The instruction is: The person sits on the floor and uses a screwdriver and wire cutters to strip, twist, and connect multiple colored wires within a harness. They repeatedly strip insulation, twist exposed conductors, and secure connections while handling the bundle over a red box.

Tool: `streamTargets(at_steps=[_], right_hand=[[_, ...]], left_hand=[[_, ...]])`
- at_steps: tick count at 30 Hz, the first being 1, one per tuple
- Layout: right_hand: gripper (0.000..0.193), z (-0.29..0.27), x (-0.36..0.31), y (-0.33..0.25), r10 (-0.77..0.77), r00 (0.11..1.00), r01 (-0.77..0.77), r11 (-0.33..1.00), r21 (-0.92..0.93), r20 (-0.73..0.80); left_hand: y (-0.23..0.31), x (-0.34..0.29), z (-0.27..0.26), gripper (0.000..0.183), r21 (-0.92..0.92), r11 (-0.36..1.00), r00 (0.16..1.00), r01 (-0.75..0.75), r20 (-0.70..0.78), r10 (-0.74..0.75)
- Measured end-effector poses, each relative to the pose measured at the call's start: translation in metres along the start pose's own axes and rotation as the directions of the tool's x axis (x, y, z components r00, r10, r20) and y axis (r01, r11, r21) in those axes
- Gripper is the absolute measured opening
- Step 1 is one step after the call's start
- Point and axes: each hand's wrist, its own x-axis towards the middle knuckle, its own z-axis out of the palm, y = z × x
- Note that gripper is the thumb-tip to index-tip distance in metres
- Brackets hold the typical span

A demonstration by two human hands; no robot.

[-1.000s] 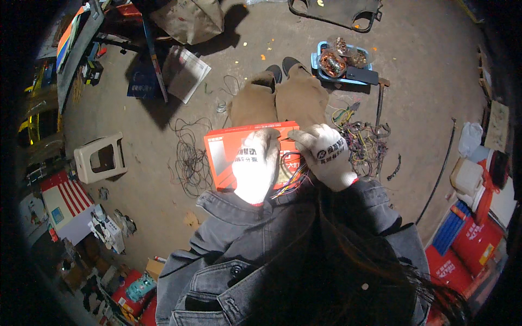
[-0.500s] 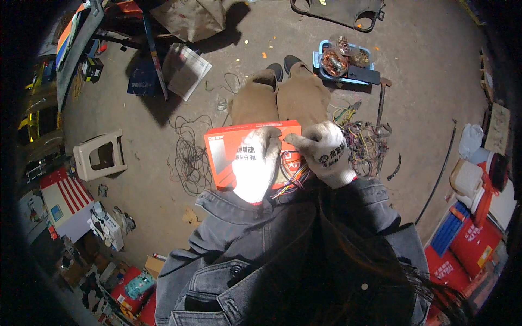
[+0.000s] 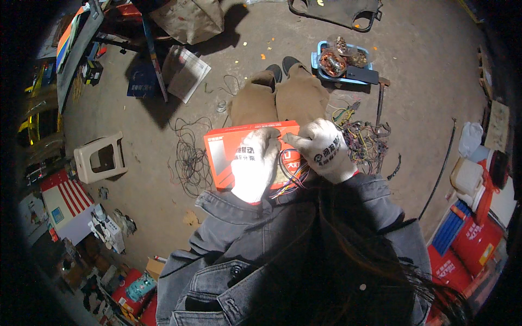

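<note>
Multicoloured wires [image 3: 296, 176]: frame centre, over red box [image 3: 219, 168]. Left gloved hand [image 3: 253, 160] back-up, fingers curled; right gloved hand [image 3: 324, 149] angled inward, fingertips nearby. Pinching wire? Cannot tell from here.

1. Site is judged to be a workshop, of rough, cluttered kind.
2. A bare, littered floor [image 3: 435, 70] is noted.
3. Tangled wires [image 3: 365, 144] and a hammer-like tool [image 3: 380, 103] are strewn there.
4. Small coppery bits [image 3: 331, 63] are kept in a blue tray [image 3: 315, 62].
5. Red containers [image 3: 478, 239] are crowded at right.
6. Coloured wires [image 3: 296, 181] are seen over a red box [image 3: 220, 163].
</note>
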Motion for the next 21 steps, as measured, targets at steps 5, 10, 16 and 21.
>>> streamTargets(at_steps=[5, 10, 16, 21], right_hand=[[0.031, -0.002, 0.005, 0.01, -0.095, 0.995, 0.093, 0.994, 0.05, 0.022], [0.036, -0.007, 0.009, 0.009, -0.149, 0.987, 0.15, 0.989, -0.007, 0.061], [0.032, -0.013, 0.011, 0.006, -0.141, 0.981, 0.145, 0.989, -0.024, 0.135], [0.031, -0.012, 0.011, 0.008, -0.152, 0.976, 0.162, 0.985, -0.053, 0.153]], left_hand=[[0.001, -0.001, 0.0, 0.018, 0.029, 0.999, 1.0, -0.017, 0.0, 0.017], [0.001, 0.001, 0.002, 0.018, 0.052, 0.999, 1.0, -0.013, -0.02, 0.015], [-0.001, -0.001, 0.002, 0.018, 0.016, 0.999, 0.999, 0.029, -0.023, -0.029], [-0.003, 0.0, 0.001, 0.026, 0.002, 0.999, 0.999, 0.035, -0.019, -0.035]])
